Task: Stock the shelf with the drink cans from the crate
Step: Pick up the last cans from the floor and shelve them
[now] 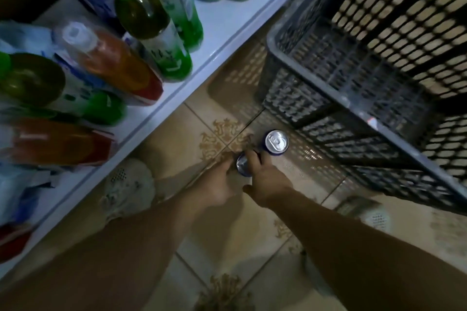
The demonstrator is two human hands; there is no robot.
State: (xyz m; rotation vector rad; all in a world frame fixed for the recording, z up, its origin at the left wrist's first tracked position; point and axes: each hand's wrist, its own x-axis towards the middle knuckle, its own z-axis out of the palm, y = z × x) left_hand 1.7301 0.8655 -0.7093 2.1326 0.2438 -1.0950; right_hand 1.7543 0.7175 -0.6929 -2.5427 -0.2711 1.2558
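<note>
near, 6 o'clock: left hand (219, 183) and right hand (265, 184) both curled round one can (243, 166) low over floor (227, 242) | 1 o'clock, just beyond: second can (277, 141) upright, untouched | 2 o'clock: crate (328, 98) apparently emptied | 10 o'clock: shelf (214, 53) showing bottles (151, 23) only | progress: probably the last two cans left to shelve

- Dim, yellowish light all round; the forearms (353, 242) running up to the grip sat in heavy shade.
- The gripped can (242, 166) was dark and soft-edged.
- Just past the grip, the standing can (276, 141) flashed the sharpest glint off its lid.
- Right of the grip, light through the crate (353, 98) dappled the floor (310, 154).
- Far left of the grip, bottles (108, 63) smeared and bowed.
</note>
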